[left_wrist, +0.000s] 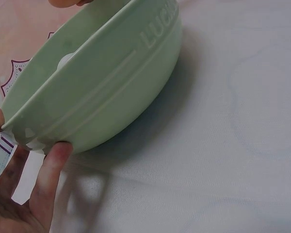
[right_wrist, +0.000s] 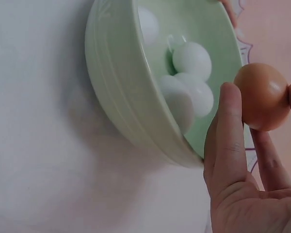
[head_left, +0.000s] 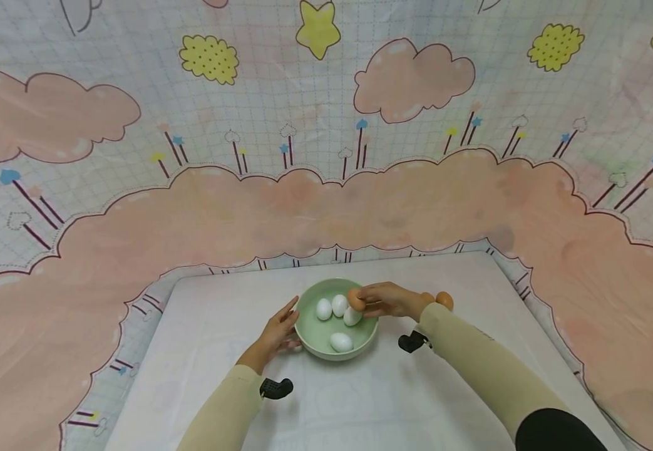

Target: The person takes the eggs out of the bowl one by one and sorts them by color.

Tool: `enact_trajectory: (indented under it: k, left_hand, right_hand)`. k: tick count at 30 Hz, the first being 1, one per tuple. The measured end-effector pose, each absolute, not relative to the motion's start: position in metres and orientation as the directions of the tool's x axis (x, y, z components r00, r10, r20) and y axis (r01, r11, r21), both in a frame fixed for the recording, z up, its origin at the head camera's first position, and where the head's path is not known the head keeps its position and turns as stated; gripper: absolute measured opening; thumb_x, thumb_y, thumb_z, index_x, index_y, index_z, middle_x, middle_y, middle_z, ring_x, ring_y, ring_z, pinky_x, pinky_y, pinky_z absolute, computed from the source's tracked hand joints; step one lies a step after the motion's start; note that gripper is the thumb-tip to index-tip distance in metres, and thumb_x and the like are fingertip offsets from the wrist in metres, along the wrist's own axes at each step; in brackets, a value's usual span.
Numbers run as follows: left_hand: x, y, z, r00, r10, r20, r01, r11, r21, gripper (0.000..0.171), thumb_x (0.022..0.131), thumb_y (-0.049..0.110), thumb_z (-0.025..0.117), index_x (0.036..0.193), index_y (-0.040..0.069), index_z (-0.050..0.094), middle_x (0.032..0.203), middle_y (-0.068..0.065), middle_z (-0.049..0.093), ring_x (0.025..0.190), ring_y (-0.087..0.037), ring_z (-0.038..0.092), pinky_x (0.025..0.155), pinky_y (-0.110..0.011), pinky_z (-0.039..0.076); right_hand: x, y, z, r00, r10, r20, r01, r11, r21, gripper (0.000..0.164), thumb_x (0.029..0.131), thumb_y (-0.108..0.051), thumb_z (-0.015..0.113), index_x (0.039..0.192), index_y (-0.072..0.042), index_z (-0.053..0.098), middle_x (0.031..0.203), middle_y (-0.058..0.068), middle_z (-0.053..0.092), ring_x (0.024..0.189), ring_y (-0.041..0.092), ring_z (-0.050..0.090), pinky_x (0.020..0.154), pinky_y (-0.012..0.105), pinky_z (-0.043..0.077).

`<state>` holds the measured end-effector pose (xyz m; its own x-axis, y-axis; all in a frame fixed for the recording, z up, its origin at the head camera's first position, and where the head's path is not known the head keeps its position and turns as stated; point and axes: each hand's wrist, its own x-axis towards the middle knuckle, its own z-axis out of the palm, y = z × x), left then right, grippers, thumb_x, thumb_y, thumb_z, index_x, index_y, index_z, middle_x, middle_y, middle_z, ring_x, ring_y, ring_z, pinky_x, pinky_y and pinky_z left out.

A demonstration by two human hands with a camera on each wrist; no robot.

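A pale green bowl [head_left: 313, 335] stands on the table, and several white eggs [head_left: 341, 342] lie inside it. My left hand [head_left: 277, 331] rests against the bowl's left side. In the left wrist view its fairly straight fingers [left_wrist: 52, 167] touch the outer wall and come up to the rim. Over the right part of the bowl, my right hand [head_left: 390, 299] holds a brown egg [right_wrist: 263, 97]. It pinches the egg between thumb and fingertips, above the rim in the right wrist view.
Two more brown eggs [head_left: 444, 300] lie on the table to the right, partly behind my right wrist. A white cloth covers the table [head_left: 213, 338]. Behind it hangs a patterned curtain [head_left: 303, 213] with clouds and stars.
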<state>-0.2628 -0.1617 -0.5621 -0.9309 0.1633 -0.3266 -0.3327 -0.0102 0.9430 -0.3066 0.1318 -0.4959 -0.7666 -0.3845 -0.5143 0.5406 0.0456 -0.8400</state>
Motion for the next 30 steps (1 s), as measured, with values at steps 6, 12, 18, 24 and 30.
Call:
enact_trajectory:
  k: [6, 12, 18, 24, 30]
  left_hand:
    - [-0.262, -0.162, -0.561, -0.931, 0.159, -0.330, -0.334, 0.001, 0.943, 0.051, 0.094, 0.030, 0.047, 0.141, 0.031, 0.028, 0.146, -0.020, 0.012, 0.115, -0.043, 0.042, 0.072, -0.046, 0.052]
    - [-0.257, -0.163, -0.558, -0.939, 0.171, -0.299, -0.302, 0.009, 0.953, 0.048, 0.092, 0.034, 0.049, 0.138, 0.036, 0.034, 0.145, -0.021, 0.015, 0.111, -0.040, 0.046, 0.071, -0.042, 0.053]
    - [-0.259, -0.163, -0.559, -0.936, 0.163, -0.312, -0.316, 0.000, 0.949, 0.048, 0.093, 0.032, 0.048, 0.139, 0.035, 0.033, 0.146, -0.018, 0.017, 0.113, -0.040, 0.045, 0.071, -0.043, 0.053]
    - [-0.261, -0.162, -0.559, -0.932, 0.159, -0.325, -0.328, 0.008, 0.945, 0.050, 0.095, 0.028, 0.045, 0.141, 0.032, 0.028, 0.146, -0.019, 0.012, 0.116, -0.043, 0.040, 0.071, -0.044, 0.053]
    - [-0.260, -0.161, -0.556, -0.933, 0.150, -0.327, -0.329, 0.006, 0.944, 0.049, 0.095, 0.029, 0.046, 0.140, 0.034, 0.030, 0.146, -0.018, 0.014, 0.115, -0.042, 0.042, 0.071, -0.043, 0.053]
  right_hand:
    - [-0.309, 0.140, -0.494, -0.778, -0.384, -0.496, 0.525, 0.036, -0.851, 0.044, 0.090, -0.008, 0.054, 0.129, 0.006, 0.042, 0.109, 0.018, 0.054, 0.090, 0.024, 0.059, 0.086, 0.038, 0.047]
    - [-0.309, 0.149, -0.493, -0.790, -0.365, -0.493, 0.520, 0.030, -0.854, 0.043, 0.089, -0.007, 0.055, 0.127, 0.007, 0.043, 0.107, 0.017, 0.055, 0.088, 0.023, 0.059, 0.082, 0.034, 0.050]
    - [-0.311, 0.162, -0.493, -0.799, -0.347, -0.491, 0.513, 0.032, -0.858, 0.045, 0.089, -0.007, 0.056, 0.129, 0.007, 0.041, 0.105, 0.015, 0.056, 0.090, 0.022, 0.058, 0.084, 0.035, 0.048]
    - [-0.312, 0.177, -0.492, -0.812, -0.308, -0.496, 0.519, 0.008, -0.855, 0.050, 0.087, -0.006, 0.058, 0.130, 0.007, 0.038, 0.104, 0.015, 0.056, 0.088, 0.023, 0.059, 0.086, 0.035, 0.047]
    - [-0.312, 0.194, -0.491, -0.823, -0.272, -0.499, 0.522, -0.011, -0.853, 0.049, 0.087, -0.005, 0.058, 0.130, 0.007, 0.037, 0.101, 0.013, 0.055, 0.085, 0.021, 0.059, 0.085, 0.034, 0.048]
